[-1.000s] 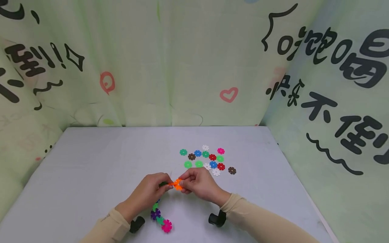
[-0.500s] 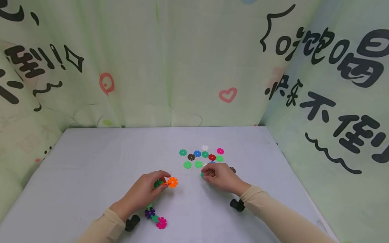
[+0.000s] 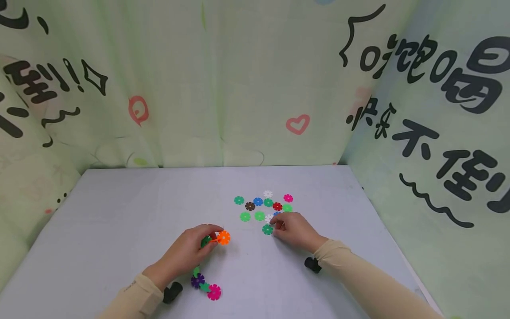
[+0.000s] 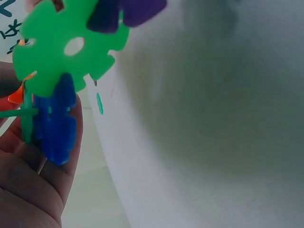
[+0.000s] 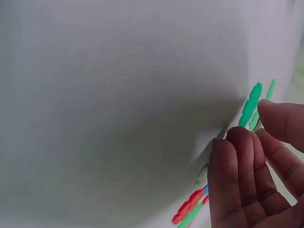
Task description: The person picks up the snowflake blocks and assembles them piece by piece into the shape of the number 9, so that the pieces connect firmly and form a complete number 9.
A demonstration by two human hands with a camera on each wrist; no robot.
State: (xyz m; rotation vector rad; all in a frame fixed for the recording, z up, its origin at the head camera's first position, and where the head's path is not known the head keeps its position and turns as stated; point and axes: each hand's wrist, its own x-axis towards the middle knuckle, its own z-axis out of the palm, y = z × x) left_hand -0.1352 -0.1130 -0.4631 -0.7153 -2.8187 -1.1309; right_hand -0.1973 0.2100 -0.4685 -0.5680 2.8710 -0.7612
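Observation:
In the head view my left hand (image 3: 187, 248) grips a chain of interlocked flower-shaped plastic discs. An orange disc (image 3: 224, 237) sticks out past the fingertips, and the chain's lower end, with a pink disc (image 3: 214, 292), hangs below the hand. The left wrist view shows a light green disc (image 4: 52, 57) and a blue disc (image 4: 59, 128) of this chain close up. My right hand (image 3: 296, 230) is over the loose discs at the right, beside a teal disc (image 3: 268, 229) and a white disc (image 3: 268, 218). Its thumb and fingers stand apart in the right wrist view, with nothing seen between them.
Several loose discs lie spread on the white table, among them a brown disc (image 3: 250, 206), a pink disc (image 3: 288, 198) and a red disc (image 3: 277, 206). Some are hidden under the right hand. A printed curtain (image 3: 223, 88) borders the table's back and sides.
My right hand has let go of the orange disc and moved right to the loose discs, uncovering the teal one. The left hand still holds the chain, shifted slightly left.

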